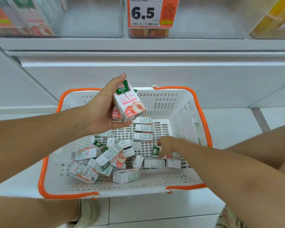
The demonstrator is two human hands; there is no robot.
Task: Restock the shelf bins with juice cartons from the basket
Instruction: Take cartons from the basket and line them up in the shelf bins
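The left hand (104, 111) holds a small stack of peach juice cartons (129, 102) above the far part of the white basket (184, 102), thumb across the top end and fingers (120, 125) cupped under the bottom, the front carton upright and tilted slightly. At least one more carton sits behind it in the same hold; the exact count cannot be told. The right hand (165, 144) reaches down into the basket with fingers curled round a green-topped carton (155, 151) at the near right of the loose pile (105, 160). The remaining cartons lie scattered flat and at angles across the basket floor. Judged by appearance, these are small, light, stiff-walled packs with smooth coated faces (likely a little slippery when stacked). A squeeze on the broad faces could dent them, so the sounder hold is across the narrow ends or edges, as the left hand shows. The clear shelf bins (89, 30) stand above, behind the 6.5 price tag (145, 13), with cartons visible in the left bin (23, 15). The basket rests on the tiled floor (155, 211).
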